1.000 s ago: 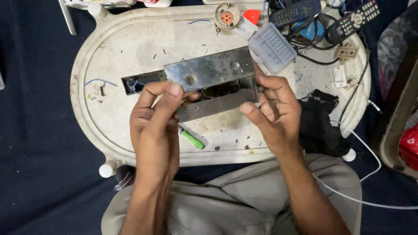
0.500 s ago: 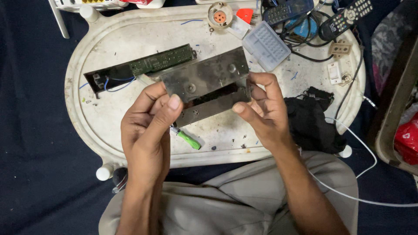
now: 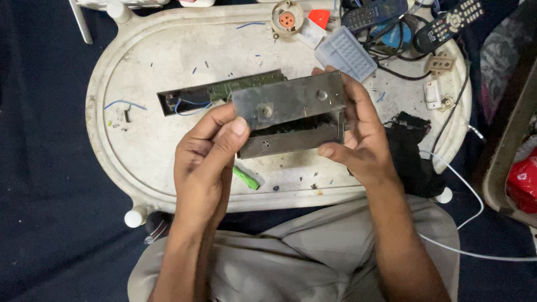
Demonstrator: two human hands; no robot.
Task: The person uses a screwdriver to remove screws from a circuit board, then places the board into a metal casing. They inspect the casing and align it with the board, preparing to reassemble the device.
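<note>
scuffed grey metal housing (image 3: 291,114), both hands gripping

Home repair corner, improvised, not a fitted workshop. Worn white oval plastic counter (image 3: 140,168) set low over dark blue cloth (image 3: 45,168) on the floor. Littered with wire scraps (image 3: 124,104), remotes (image 3: 447,23), cables (image 3: 403,53), a socket (image 3: 287,18), a clear parts box (image 3: 345,53), a green screwdriver (image 3: 246,178). Worked seated, counter at lap level.

Metal housing (image 3: 291,114) dull, smudged; white plastic tray (image 3: 168,84) scuffed, matt.
</note>
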